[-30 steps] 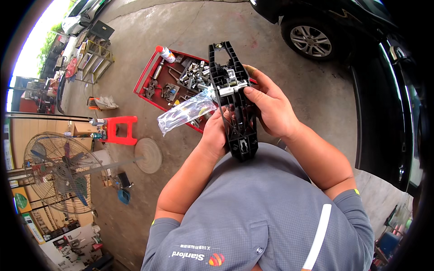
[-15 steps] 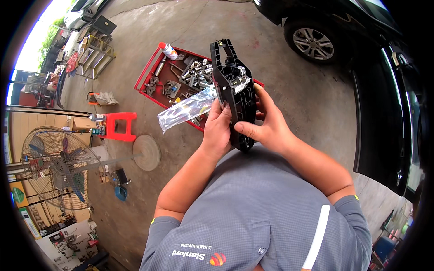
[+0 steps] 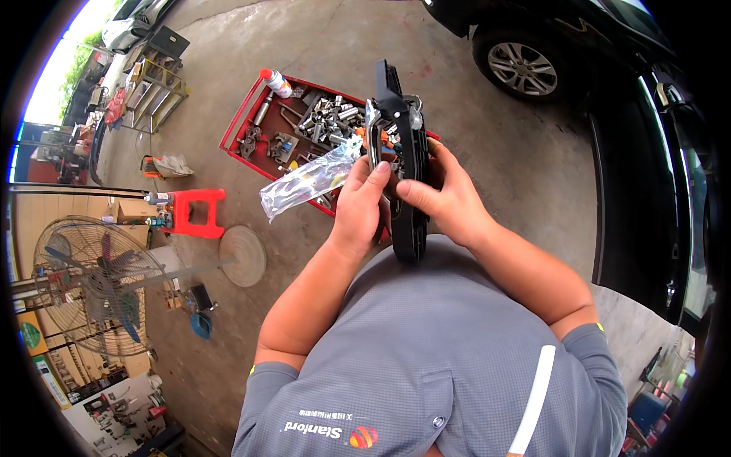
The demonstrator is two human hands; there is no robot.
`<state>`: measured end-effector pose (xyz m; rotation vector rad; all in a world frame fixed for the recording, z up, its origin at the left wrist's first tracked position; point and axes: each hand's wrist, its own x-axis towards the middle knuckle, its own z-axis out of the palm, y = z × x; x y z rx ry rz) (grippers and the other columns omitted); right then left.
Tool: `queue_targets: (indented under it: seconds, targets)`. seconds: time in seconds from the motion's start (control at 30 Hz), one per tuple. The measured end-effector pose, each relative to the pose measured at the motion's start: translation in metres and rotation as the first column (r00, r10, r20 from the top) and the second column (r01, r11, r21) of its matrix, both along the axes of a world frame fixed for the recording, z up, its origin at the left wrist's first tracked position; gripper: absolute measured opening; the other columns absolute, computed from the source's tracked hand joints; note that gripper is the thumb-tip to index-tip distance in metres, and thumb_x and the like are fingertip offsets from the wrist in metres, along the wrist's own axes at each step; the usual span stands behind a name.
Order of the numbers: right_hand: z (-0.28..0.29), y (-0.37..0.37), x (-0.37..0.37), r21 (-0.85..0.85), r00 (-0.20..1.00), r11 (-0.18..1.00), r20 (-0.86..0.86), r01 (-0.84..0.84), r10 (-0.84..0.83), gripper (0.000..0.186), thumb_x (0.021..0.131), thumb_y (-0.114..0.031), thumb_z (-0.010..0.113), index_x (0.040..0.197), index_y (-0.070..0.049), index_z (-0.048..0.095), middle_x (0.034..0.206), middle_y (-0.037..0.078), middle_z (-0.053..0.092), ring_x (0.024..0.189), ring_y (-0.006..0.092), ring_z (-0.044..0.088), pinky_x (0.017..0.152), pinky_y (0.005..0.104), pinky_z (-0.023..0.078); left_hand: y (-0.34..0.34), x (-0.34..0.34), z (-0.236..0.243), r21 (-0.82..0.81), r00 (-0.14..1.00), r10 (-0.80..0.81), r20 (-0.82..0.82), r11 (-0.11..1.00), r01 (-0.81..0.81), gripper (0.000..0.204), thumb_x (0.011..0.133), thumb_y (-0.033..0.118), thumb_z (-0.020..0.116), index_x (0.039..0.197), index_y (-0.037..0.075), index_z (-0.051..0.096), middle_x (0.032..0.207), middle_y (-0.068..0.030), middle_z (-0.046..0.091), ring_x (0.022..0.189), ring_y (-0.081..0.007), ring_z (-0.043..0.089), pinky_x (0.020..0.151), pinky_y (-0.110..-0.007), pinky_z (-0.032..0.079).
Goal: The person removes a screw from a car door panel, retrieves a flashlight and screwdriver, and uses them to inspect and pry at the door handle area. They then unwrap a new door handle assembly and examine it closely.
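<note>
Upright in front of my chest is a long black plastic car trim part (image 3: 412, 164), seen nearly edge-on. My right hand (image 3: 453, 199) grips it from the right, thumb on the near face and fingers curled behind. On its left side, a shiny, dark, metallic-looking piece (image 3: 373, 137) stands close against it. My left hand (image 3: 362, 202) is closed on this piece, thumb up along it. A crumpled clear plastic bag (image 3: 308, 183) sticks out leftward from behind my left fingers. Whether the shiny piece is joined to the black part I cannot tell.
Beyond my hands stands a red tool tray (image 3: 242, 126) with sockets, loose tools and a spray can (image 3: 276, 82). A red stool (image 3: 196, 213) and a large fan (image 3: 103, 282) are at left. A black car (image 3: 640, 190) with its door ajar is at right.
The black part has turned, so its ribbed face has swung away and its edge faces me. The shiny piece now shows at its left. Both hands keep their hold.
</note>
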<state>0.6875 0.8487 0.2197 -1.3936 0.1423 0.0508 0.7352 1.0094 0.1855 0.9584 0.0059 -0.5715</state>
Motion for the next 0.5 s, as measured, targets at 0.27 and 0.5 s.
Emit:
queue_targets:
  seconds: [0.27,0.5]
  targets:
    - [0.003,-0.004,0.01,0.329,0.952,0.944,-0.291,0.006,0.096,0.056,0.095,-0.032,0.067,0.133,0.004,0.047,0.109,0.012,0.061,0.094,0.0181,0.063,0.078,0.0358,0.057,-0.015,0.003,0.02,0.166,0.98,0.156,-0.124,0.977,-0.135,0.019,0.103,0.019,0.053,0.104,0.001,0.054,0.073,-0.0085,0.059,0.05,-0.015,0.056,0.043,-0.028,0.046]
    - [-0.012,-0.004,0.016,0.36,0.945,0.932,-0.317,0.043,0.079,0.046,0.095,-0.037,0.066,0.12,-0.001,0.054,0.097,0.007,0.06,0.078,0.0136,0.061,0.066,0.0316,0.055,-0.02,0.0,0.028,0.2,0.981,0.168,-0.101,0.969,-0.146,0.02,0.102,0.019,0.055,0.105,-0.001,0.052,0.072,-0.0086,0.059,0.055,-0.0149,0.057,0.047,-0.029,0.048]
